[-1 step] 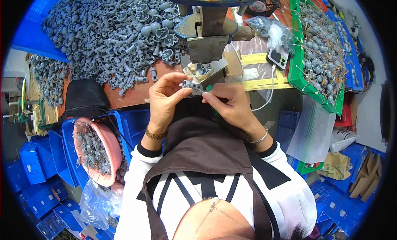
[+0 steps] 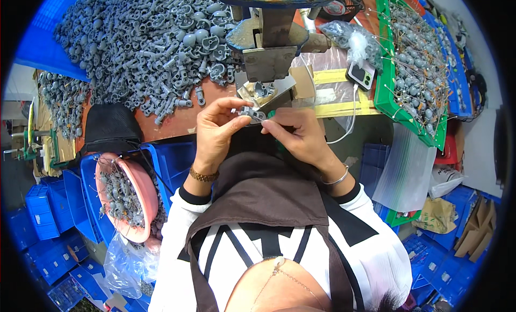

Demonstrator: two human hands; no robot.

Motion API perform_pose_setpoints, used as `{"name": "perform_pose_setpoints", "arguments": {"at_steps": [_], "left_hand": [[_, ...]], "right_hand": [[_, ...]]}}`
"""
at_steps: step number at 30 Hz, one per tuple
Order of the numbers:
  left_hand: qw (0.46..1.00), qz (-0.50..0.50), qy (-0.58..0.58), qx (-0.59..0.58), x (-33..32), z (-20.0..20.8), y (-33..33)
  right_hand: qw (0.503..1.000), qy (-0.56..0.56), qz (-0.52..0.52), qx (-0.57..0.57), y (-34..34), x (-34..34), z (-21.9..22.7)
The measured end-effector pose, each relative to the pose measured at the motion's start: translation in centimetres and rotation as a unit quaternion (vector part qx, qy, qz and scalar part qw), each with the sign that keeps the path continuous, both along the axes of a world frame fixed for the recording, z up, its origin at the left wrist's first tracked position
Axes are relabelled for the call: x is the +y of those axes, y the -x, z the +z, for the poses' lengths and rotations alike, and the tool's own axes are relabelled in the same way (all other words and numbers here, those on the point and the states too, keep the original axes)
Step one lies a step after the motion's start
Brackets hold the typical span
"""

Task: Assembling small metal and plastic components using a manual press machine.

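Observation:
Between the thumb and fingers of my left hand [image 2: 217,126] is a small grey plastic fitting [image 2: 251,114], held tilted in front of the press. My right hand [image 2: 298,132] is closed in a pinch at the fitting's right side. A thin, wire-like piece runs from the fitting to those fingertips; its end is hidden there. Just beyond my hands stands the metal press [image 2: 269,62], with another grey plastic piece [image 2: 263,89] lying under its head.
A large heap of grey plastic parts [image 2: 145,48] covers the bench's left side. At right are a green tray [image 2: 386,91] of wired parts and a phone [image 2: 361,76] with a white cable. A pink basin [image 2: 145,196] of parts sits lower left, among blue crates [image 2: 43,210].
The fitting has shifted slightly right and turned a little toward my right fingertips. A shorter length of the thin piece shows between my hands.

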State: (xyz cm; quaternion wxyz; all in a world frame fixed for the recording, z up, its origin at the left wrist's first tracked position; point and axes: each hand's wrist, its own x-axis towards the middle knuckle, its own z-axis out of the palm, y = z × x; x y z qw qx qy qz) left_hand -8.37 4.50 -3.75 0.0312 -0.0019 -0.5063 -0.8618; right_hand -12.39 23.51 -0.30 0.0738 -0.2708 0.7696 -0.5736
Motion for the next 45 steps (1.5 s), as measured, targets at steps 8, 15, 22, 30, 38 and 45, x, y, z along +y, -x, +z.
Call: {"name": "perform_pose_setpoints", "arguments": {"at_steps": [8, 15, 22, 30, 38, 45], "left_hand": [[0.866, 0.044, 0.425, 0.26, 0.9, 2.0, 0.0], [0.902, 0.368, 0.205, 0.093, -0.4, 0.9, 0.4], [0.783, 0.16, 0.577, 0.167, 2.2, 0.9, 0.0], [0.849, 0.179, 0.495, 0.043, 2.3, -0.2, 2.9], [0.841, 0.124, 0.514, 0.112, 1.0, -0.3, 4.0], [0.797, 0.147, 0.572, 0.126, 1.9, 0.2, 3.9]], "right_hand": [[0.873, 0.157, 0.044, -0.46, 0.7, 0.1, -0.7], [0.983, 0.056, -0.108, -0.135, 2.0, -0.1, -2.8], [0.971, 0.149, 0.016, -0.185, 1.9, -1.6, -4.2], [0.987, -0.079, -0.142, 0.016, 2.4, -2.4, -4.0], [0.971, -0.166, -0.124, 0.119, 3.5, 0.4, -2.1], [0.927, 0.354, -0.004, -0.121, 18.1, 1.5, 4.8]]}}
